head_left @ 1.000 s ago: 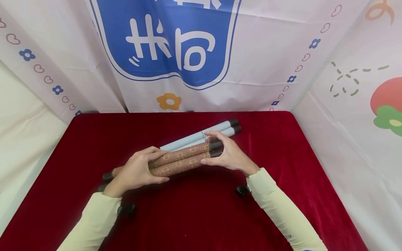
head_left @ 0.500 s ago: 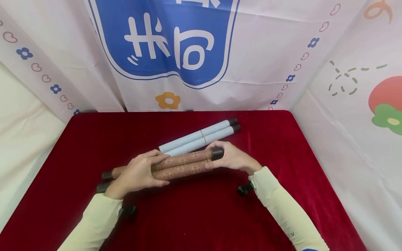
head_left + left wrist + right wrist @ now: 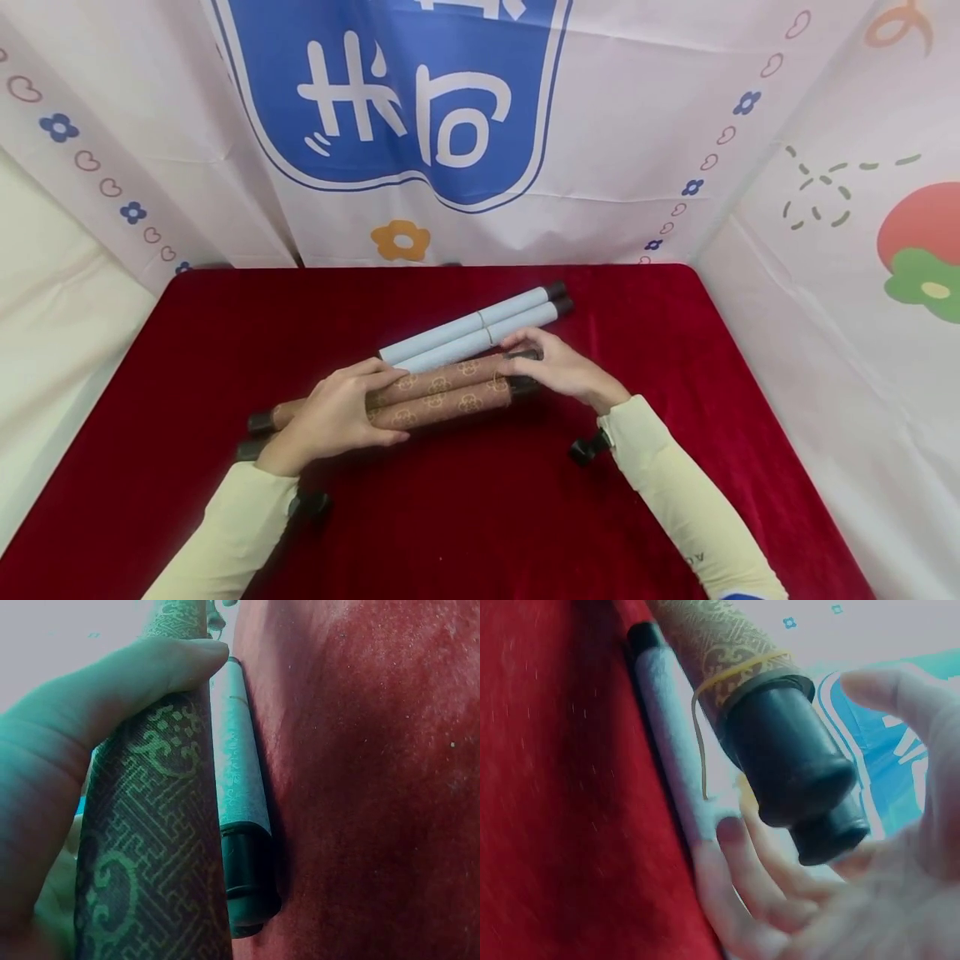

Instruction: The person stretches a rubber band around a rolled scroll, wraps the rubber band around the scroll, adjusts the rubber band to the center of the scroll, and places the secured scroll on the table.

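Note:
Two brown rolled scrolls (image 3: 441,407) with gold patterns and dark end knobs lie side by side, slanting across the head view. My left hand (image 3: 330,417) grips the pair around their middle, its thumb along the near side. In the left wrist view the thumb (image 3: 161,667) presses over one brown scroll (image 3: 161,817). At the right end, my right hand (image 3: 562,367) is spread around the dark knobs. In the right wrist view its thumb (image 3: 885,690) stands apart from the knob (image 3: 787,754), and a thin yellow cord (image 3: 742,671) loops round that scroll.
Just behind lie two light blue scrolls (image 3: 457,333) with dark knobs, each tied by a thin band, on a red velvet-covered table (image 3: 450,517). A white printed cloth (image 3: 622,125) hangs behind the table's far edge.
Both brown scrolls have come slightly toward me, uncovering more of the light blue pair. My right thumb has left the near scroll's side and moved up, while my left hand keeps its grip.

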`<state>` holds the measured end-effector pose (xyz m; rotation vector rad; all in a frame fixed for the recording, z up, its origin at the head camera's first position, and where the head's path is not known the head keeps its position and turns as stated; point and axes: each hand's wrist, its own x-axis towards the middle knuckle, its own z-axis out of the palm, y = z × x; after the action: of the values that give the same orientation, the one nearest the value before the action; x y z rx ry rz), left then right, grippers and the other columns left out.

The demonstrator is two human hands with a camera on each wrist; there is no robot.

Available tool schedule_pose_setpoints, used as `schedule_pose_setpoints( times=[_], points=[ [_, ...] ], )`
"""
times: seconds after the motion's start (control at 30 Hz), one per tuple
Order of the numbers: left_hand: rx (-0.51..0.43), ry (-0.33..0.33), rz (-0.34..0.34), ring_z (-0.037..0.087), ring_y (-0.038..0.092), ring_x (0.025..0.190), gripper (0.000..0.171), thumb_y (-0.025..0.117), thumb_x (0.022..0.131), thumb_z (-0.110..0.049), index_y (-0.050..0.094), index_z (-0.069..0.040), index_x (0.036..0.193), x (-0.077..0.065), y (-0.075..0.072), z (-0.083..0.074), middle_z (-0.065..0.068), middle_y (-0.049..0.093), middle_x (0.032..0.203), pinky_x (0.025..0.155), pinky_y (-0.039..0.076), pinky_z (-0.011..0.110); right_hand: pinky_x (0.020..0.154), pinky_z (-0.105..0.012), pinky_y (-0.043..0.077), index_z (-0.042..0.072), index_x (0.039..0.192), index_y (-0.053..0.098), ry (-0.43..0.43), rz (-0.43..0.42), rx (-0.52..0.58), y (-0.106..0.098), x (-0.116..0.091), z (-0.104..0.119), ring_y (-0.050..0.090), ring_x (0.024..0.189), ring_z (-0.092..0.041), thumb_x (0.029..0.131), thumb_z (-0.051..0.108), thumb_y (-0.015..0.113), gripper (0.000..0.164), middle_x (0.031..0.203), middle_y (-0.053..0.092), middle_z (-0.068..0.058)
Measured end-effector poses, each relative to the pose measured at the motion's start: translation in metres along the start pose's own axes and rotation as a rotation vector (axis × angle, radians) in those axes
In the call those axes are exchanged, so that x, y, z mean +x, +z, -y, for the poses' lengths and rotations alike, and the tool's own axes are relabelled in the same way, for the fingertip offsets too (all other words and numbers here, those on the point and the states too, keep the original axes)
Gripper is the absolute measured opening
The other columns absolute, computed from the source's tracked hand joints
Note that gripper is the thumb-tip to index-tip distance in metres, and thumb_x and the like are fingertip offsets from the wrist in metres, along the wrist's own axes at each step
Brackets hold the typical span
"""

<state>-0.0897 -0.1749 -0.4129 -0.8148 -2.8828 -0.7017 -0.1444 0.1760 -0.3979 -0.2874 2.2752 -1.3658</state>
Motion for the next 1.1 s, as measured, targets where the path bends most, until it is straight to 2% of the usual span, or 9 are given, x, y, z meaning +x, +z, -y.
schedule_pose_setpoints(
  times=[0.13,0.2,0.27,0.37,0.43,0.53,0.63,0.87,1.1],
  points=[
    [0.008,-0.036,-0.001,0.025,0.072,0.108,0.082,0.100,0.062,-0.047,0.074,-0.014,0.132,0.001,0.001,-0.001,0.002,0.072,0.122,0.082,0.061,0.051,0.102,-0.048,0.053,0.015,0.135,0.063,-0.064,-0.231,-0.097,-0.002,-0.003,0.009,0.064,0.124,-0.027,0.094,0.048,0.074,0.054,0.132,0.064,-0.005],
    [0.014,-0.051,0.004,0.025,0.072,0.107,0.083,0.100,0.062,-0.047,0.073,-0.014,0.133,0.001,0.002,-0.002,0.003,0.072,0.123,0.082,0.061,0.051,0.094,-0.044,0.056,0.013,0.125,0.068,-0.137,-0.339,-0.152,0.000,-0.005,0.013,0.067,0.112,-0.026,0.095,0.043,0.076,0.043,0.121,0.066,-0.006],
    [0.021,-0.064,0.011,0.026,0.072,0.107,0.083,0.100,0.062,-0.047,0.073,-0.014,0.133,0.001,0.003,-0.003,0.003,0.071,0.123,0.081,0.061,0.051,0.084,-0.039,0.056,0.011,0.110,0.072,-0.218,-0.392,-0.218,0.003,-0.008,0.019,0.068,0.096,-0.023,0.094,0.035,0.078,0.029,0.105,0.068,-0.006],
    [0.027,-0.082,0.018,0.026,0.073,0.108,0.084,0.101,0.062,-0.047,0.073,-0.013,0.134,0.001,0.006,-0.006,0.004,0.071,0.125,0.081,0.061,0.052,0.071,-0.032,0.054,0.014,0.090,0.072,-0.285,-0.378,-0.334,0.012,-0.012,0.025,0.063,0.075,-0.016,0.092,0.030,0.082,0.019,0.081,0.067,-0.001],
    [0.034,-0.089,0.020,0.026,0.073,0.106,0.084,0.101,0.062,-0.047,0.073,-0.014,0.134,0.001,0.008,-0.008,0.004,0.071,0.124,0.080,0.061,0.051,0.065,-0.029,0.052,0.016,0.082,0.071,-0.289,-0.355,-0.420,0.020,-0.014,0.029,0.060,0.068,-0.011,0.090,0.031,0.084,0.021,0.072,0.065,0.003],
    [0.039,-0.090,0.016,0.024,0.072,0.102,0.084,0.101,0.062,-0.047,0.073,-0.014,0.134,0.003,0.012,-0.012,0.003,0.070,0.120,0.077,0.061,0.049,0.060,-0.027,0.050,0.015,0.077,0.070,-0.245,-0.341,-0.530,0.029,-0.016,0.032,0.057,0.062,-0.008,0.088,0.031,0.086,0.025,0.066,0.063,0.006],
    [0.047,-0.088,0.009,0.021,0.072,0.097,0.084,0.101,0.061,-0.048,0.073,-0.016,0.134,0.004,0.015,-0.014,0.000,0.069,0.116,0.072,0.060,0.046,0.057,-0.027,0.048,0.014,0.076,0.071,-0.185,-0.328,-0.590,0.035,-0.017,0.034,0.056,0.059,-0.008,0.090,0.030,0.084,0.025,0.064,0.063,0.006],
    [0.039,-0.085,0.022,0.016,0.070,0.092,0.085,0.101,0.061,-0.048,0.073,-0.017,0.134,0.004,0.019,-0.019,-0.004,0.069,0.116,0.071,0.058,0.042,0.055,-0.024,0.046,0.008,0.088,0.078,-0.160,-0.273,-0.576,0.036,-0.018,0.031,0.054,0.057,-0.008,0.096,0.016,0.075,0.012,0.077,0.074,0.000],
    [0.004,-0.069,0.049,0.015,0.070,0.098,0.081,0.100,0.063,-0.047,0.073,-0.017,0.133,0.004,0.026,-0.024,-0.004,0.070,0.117,0.075,0.060,0.043,0.057,-0.026,0.048,0.009,0.085,0.075,-0.182,-0.267,-0.503,0.030,-0.019,0.031,0.057,0.057,-0.009,0.093,0.012,0.072,0.009,0.069,0.068,0.003]
  ],
)
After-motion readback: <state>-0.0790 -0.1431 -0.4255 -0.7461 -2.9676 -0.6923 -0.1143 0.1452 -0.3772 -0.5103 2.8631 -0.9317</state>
